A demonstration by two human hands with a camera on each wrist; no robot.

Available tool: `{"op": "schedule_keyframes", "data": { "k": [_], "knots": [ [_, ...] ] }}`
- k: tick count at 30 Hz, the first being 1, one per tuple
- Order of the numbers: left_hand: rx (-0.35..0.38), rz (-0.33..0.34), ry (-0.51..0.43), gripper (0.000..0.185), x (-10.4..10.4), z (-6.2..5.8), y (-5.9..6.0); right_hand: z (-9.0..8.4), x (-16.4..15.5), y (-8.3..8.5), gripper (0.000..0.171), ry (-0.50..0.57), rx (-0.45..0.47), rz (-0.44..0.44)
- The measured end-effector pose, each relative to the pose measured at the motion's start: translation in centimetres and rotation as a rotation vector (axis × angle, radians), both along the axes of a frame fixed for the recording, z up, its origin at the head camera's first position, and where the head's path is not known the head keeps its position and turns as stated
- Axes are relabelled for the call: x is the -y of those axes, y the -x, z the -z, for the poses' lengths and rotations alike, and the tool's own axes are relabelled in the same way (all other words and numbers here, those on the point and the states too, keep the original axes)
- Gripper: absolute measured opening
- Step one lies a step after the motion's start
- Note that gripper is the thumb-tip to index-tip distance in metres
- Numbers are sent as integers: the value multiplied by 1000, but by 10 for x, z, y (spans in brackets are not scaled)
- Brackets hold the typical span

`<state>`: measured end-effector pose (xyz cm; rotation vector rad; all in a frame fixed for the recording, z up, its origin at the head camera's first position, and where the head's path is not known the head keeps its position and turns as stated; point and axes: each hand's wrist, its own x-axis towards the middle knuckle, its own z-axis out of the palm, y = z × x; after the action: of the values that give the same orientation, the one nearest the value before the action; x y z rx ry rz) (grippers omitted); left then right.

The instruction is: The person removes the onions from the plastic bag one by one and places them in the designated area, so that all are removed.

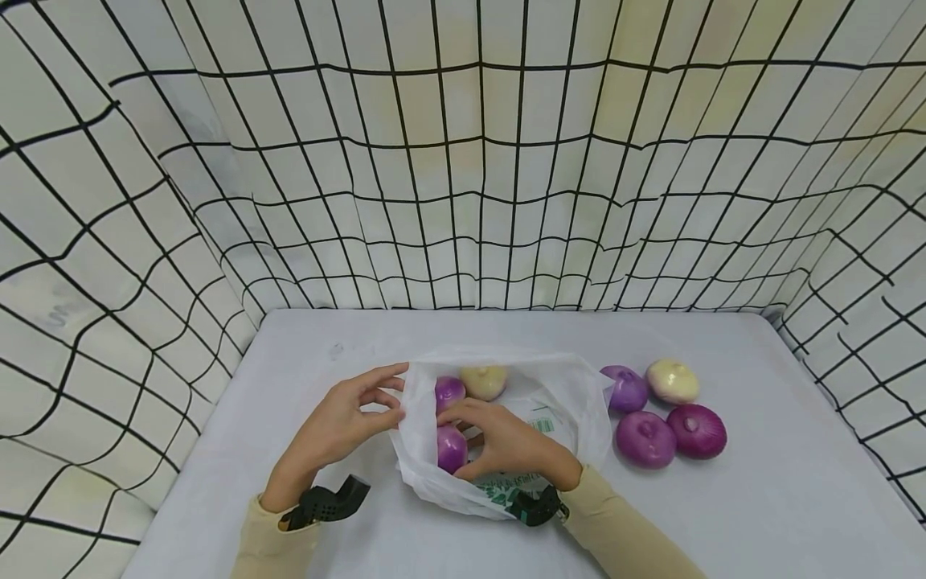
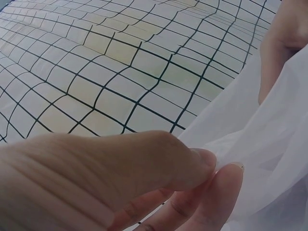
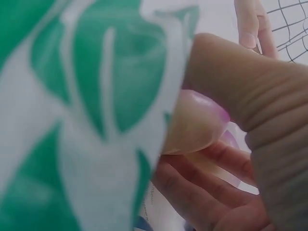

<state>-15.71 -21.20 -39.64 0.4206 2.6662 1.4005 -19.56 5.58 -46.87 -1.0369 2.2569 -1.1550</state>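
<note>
Pinching the white plastic bag (image 1: 506, 426) at its left rim, the left hand (image 1: 343, 426) keeps thumb and fingertips (image 2: 226, 183) closed on the film. Inside the bag, the right hand (image 1: 506, 442) curls its fingers around a purple onion (image 1: 451, 448). 2 more onions lie deeper inside; 4 onions (image 1: 661, 410) sit on the table (image 1: 796, 482) just right of it.
</note>
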Motion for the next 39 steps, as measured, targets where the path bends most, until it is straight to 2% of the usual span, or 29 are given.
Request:
{"op": "schedule_keyframes", "data": {
  "k": [8, 22, 34, 39],
  "knots": [
    [2, 3, -7, 61, 1, 0, 0, -2, -4, 0, 70, 39, 21, 4],
    [7, 4, -26, 62, 1, 1, 1, -9, -19, 0, 72, 138, -31, -1],
    [-5, 8, -15, 62, 1, 2, 0, -17, -38, -3, 73, 111, -41, 76],
    [-9, 1, -2, 62, -1, 2, 0, -18, -45, -5, 73, 100, -76, 112]
  ]
}}
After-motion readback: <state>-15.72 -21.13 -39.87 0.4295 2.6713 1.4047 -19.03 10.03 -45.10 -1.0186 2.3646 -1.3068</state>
